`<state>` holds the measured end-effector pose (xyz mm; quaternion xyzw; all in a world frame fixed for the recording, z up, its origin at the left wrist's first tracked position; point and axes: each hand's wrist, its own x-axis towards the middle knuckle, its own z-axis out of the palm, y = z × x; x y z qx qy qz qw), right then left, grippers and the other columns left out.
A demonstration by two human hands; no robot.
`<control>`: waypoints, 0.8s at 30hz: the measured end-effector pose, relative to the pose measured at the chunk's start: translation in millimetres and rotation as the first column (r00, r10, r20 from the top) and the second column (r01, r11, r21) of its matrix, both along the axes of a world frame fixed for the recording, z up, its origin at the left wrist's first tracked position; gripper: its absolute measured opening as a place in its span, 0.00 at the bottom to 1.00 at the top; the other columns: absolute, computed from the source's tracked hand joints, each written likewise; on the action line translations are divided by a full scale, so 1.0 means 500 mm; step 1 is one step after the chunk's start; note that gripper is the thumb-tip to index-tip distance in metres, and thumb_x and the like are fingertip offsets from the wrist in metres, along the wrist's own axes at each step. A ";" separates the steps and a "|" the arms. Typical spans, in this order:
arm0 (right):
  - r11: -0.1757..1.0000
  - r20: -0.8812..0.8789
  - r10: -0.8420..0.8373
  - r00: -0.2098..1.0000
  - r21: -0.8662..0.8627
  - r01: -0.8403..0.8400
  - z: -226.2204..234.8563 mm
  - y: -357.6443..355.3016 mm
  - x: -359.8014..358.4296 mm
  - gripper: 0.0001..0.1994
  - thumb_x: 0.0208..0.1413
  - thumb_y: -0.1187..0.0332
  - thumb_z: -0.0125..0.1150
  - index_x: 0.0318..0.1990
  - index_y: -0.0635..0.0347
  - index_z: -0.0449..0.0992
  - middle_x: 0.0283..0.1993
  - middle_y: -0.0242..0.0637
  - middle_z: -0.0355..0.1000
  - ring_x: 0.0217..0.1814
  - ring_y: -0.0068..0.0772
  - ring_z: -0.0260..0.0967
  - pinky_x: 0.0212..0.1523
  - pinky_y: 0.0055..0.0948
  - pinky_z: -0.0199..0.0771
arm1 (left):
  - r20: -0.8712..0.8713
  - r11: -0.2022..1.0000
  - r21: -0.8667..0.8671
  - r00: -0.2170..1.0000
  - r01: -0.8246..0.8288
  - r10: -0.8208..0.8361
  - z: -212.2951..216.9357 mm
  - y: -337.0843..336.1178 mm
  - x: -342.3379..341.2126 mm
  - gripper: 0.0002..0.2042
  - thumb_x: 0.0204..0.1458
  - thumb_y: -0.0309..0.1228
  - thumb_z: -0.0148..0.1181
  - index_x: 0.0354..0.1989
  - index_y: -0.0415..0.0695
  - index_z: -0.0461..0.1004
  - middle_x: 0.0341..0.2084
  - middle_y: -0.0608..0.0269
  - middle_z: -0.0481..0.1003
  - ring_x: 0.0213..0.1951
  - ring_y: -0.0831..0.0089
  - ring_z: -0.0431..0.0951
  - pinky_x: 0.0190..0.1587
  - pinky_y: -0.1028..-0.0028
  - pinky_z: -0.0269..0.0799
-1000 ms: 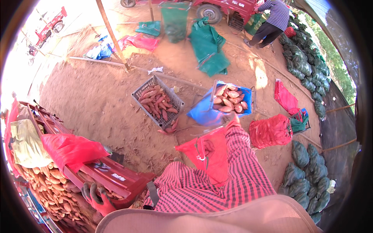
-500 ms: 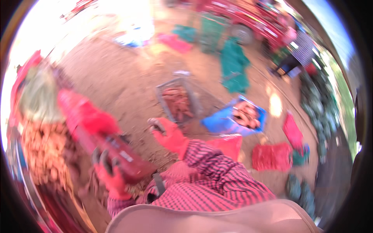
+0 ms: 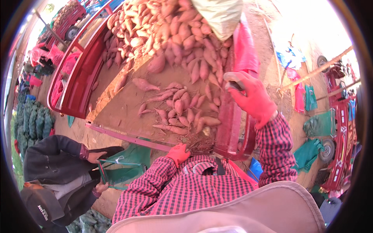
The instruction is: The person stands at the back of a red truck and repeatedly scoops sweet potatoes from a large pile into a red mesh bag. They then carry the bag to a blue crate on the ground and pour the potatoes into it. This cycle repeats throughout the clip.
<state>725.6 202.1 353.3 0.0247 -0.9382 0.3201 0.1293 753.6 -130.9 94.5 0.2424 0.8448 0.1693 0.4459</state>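
Observation:
My left hand (image 3: 179, 153), in a red glove, grips the near rim (image 3: 132, 138) of a red truck bed, its fingers partly hidden. Raised over the bed's right side wall (image 3: 230, 120) is my right hand (image 3: 254, 97), also red-gloved with grey fingertips. Its fingers curve apart from the thumb, and nothing shows in it. Loose sweet potatoes (image 3: 180, 105) lie on the bed floor between my hands, and a large heap (image 3: 167, 29) fills the far end. Dry roots and soil (image 3: 198, 141) gather in the near right corner.
At left a person in dark clothes (image 3: 58, 159) holds a green net bag (image 3: 128, 163) on a frame. A pale sack (image 3: 219, 15) covers part of the heap. Full green sacks (image 3: 35, 120) are stacked far left. Poles (image 3: 318, 68) and another red truck (image 3: 342, 139) are at right.
My view has swung left, from the ground with its crates to the truck bed. My left hand has come onto the bed's near rim. My right hand is now raised beside the side wall.

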 end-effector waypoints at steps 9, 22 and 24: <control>0.893 0.730 -0.041 0.682 0.334 -0.303 -0.233 0.066 -0.271 0.24 0.59 0.50 0.57 0.52 0.61 0.77 0.50 0.54 0.78 0.58 0.58 0.73 0.60 0.47 0.71 | -0.126 0.938 0.060 0.930 -0.341 0.346 -0.166 -0.070 -0.145 0.32 0.56 0.47 0.62 0.66 0.41 0.67 0.58 0.42 0.72 0.62 0.47 0.71 0.64 0.56 0.67; 0.978 0.711 -0.141 0.689 0.210 -0.017 -0.270 0.122 -0.276 0.20 0.58 0.56 0.64 0.51 0.62 0.77 0.49 0.51 0.79 0.54 0.53 0.76 0.55 0.45 0.75 | 0.245 0.697 0.331 0.772 -0.636 0.587 -0.257 0.140 -0.368 0.25 0.55 0.34 0.62 0.63 0.45 0.73 0.52 0.50 0.79 0.55 0.55 0.79 0.59 0.61 0.72; 0.980 0.688 -0.126 0.715 0.197 -0.016 -0.277 0.128 -0.273 0.20 0.58 0.57 0.64 0.50 0.62 0.77 0.48 0.51 0.79 0.54 0.54 0.76 0.54 0.45 0.76 | -0.126 0.761 0.266 0.761 -0.592 0.636 -0.272 0.121 -0.397 0.23 0.56 0.35 0.61 0.62 0.47 0.73 0.57 0.55 0.76 0.58 0.55 0.75 0.62 0.59 0.69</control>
